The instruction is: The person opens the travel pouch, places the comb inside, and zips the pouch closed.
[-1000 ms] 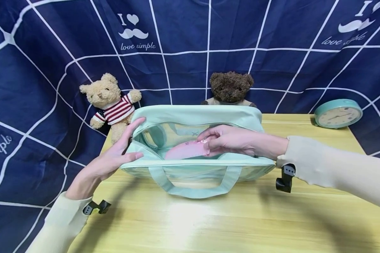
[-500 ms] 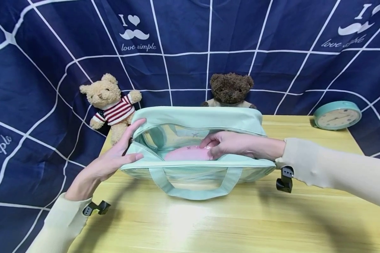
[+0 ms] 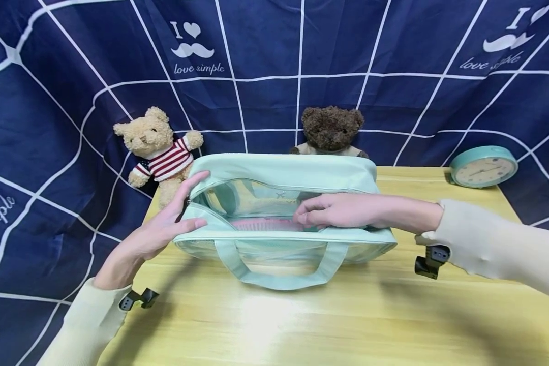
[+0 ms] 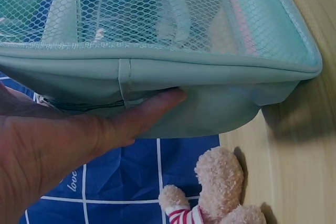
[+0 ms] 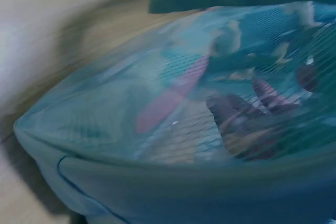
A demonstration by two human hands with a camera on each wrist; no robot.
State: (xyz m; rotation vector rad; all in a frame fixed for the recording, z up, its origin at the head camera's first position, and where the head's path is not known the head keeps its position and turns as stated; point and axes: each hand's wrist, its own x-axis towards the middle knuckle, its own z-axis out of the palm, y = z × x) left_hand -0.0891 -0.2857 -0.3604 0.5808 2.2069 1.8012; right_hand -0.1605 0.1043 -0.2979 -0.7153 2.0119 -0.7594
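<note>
A mint-green bag (image 3: 283,170) with clear panels stands unzipped on the table. My left hand (image 3: 164,229) holds the bag's left end, thumb in front and fingers behind; in the left wrist view a finger presses along its side. A pink comb (image 3: 265,223) lies low inside the bag, partly hidden by the front edge. My right hand (image 3: 347,209) is inside the opening, near the comb's right end. Through the blurred clear panel in the right wrist view, the loosely bent fingers (image 5: 241,124) appear apart from the comb (image 5: 173,98).
A tan teddy bear (image 3: 164,152) in a striped shirt sits behind the bag at left. Behind its middle is a dark brown bear (image 3: 331,129). A green round clock (image 3: 483,168) stands back right. The bag's handle (image 3: 281,282) hangs forward over the table (image 3: 302,325).
The comb has gone down and now lies lower in the bag. My right hand has let go of it and shifted slightly right. My left hand has stayed on the bag.
</note>
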